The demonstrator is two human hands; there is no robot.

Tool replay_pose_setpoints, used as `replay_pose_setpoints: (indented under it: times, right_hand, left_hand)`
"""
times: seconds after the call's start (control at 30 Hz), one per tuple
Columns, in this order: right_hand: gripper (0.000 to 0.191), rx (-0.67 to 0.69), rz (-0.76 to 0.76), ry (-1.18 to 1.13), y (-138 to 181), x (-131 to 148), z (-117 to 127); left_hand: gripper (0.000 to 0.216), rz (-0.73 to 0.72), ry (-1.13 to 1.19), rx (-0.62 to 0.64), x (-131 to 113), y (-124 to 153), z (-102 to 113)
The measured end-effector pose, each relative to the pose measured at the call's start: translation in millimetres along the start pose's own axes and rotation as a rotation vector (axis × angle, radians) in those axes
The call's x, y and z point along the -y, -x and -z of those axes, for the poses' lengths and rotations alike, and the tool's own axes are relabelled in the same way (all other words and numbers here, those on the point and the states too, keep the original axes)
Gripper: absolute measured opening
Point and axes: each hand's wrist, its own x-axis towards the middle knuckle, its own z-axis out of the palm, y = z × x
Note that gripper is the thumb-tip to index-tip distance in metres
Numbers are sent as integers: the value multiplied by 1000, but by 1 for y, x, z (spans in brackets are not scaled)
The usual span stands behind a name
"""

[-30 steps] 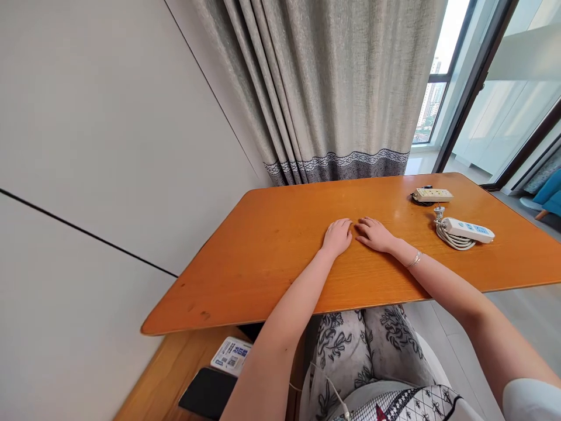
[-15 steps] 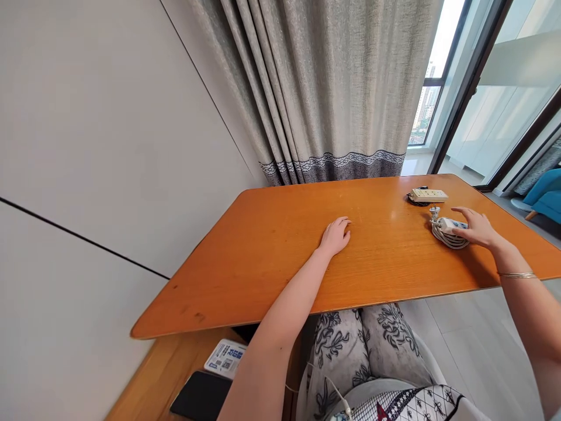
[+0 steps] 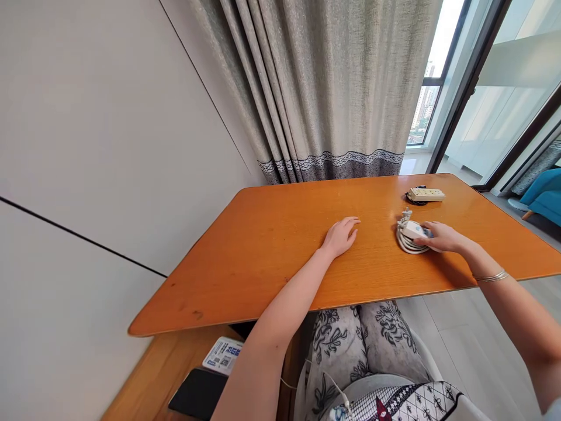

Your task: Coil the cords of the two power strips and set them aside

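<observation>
On the right half of the wooden table (image 3: pixel 272 263), my right hand (image 3: pixel 445 238) grips the near end of a white power strip (image 3: pixel 413 230). Its white cable (image 3: pixel 408 247) is coiled beneath it, and the plug (image 3: pixel 407 214) points away from me. Part of the strip is hidden under my fingers. My left hand (image 3: pixel 340 237) rests on the tabletop left of the strip, with nothing in it and its fingers partly spread. Farther back lies a second, cream power strip (image 3: pixel 426 195) with a black cord, touched by neither hand.
A grey curtain (image 3: pixel 337 88) hangs behind the table, with a wall (image 3: pixel 87 146) at the left. Below the near left edge, a black phone (image 3: pixel 199 393) and a white printed card (image 3: pixel 222 355) lie on a lower wooden surface. A blue chair (image 3: pixel 546 196) stands far right.
My right hand has closed on the white power strip and shifted it left, with its coiled cable, toward my left hand. My left hand has moved slightly right.
</observation>
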Motion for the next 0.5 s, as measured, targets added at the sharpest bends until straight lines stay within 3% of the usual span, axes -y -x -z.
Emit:
replay_pose_setpoints:
  times: [0.1,0.23,0.33,0.5]
  right_hand:
    - [53,17,24,-151,-3,51,-10]
    - [48,237,-21,-756,-10,93,-17]
    - [46,340,-86,-1083,-16,100,-17]
    - [40,256,-255,-1392,-26,85,-13]
  left_hand:
    - [40,-187,-31,27,-24,4,1]
    - [50,-416,-89,189,-45,7,5]
    - [48,-388,-180,236,-39,3,10]
    - [8,-256,-182,224,-7,-3,14]
